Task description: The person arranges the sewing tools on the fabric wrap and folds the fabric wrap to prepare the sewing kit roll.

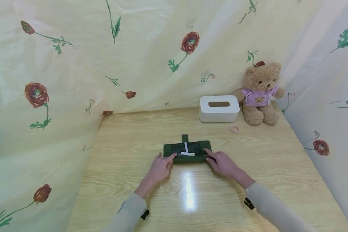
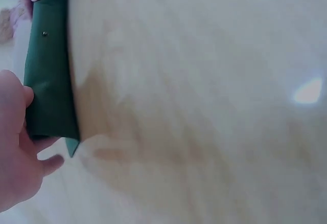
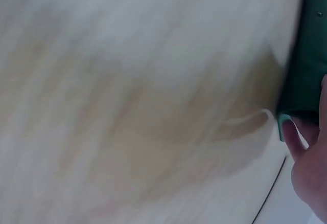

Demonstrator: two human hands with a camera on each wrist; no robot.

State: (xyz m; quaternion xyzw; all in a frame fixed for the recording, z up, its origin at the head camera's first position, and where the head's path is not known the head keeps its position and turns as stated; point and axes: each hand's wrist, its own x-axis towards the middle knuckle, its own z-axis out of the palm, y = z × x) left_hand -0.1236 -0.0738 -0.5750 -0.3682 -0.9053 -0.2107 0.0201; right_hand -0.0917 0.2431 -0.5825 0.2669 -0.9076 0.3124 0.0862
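A dark green folded case (image 1: 188,159) lies on the table, its long side across in front of me. From its far edge sticks a narrow tab with a snap, and a dark pleated panel with a white strip and tag shows on its top. My left hand (image 1: 160,168) grips the left end, one finger over the top and others at the end's underside. At the right end, my right hand (image 1: 221,163) holds the case the same way, fingers above and below. The left wrist view shows the green case (image 2: 50,75) with a small metal snap stud on its near face.
A white tissue box (image 1: 219,112) stands at the back of the table, with a teddy bear (image 1: 259,93) in a purple hoodie to its right. A pink ring (image 1: 235,129) lies before the box. Flower-patterned cloth (image 1: 150,48) hangs behind the wooden table (image 1: 119,154).
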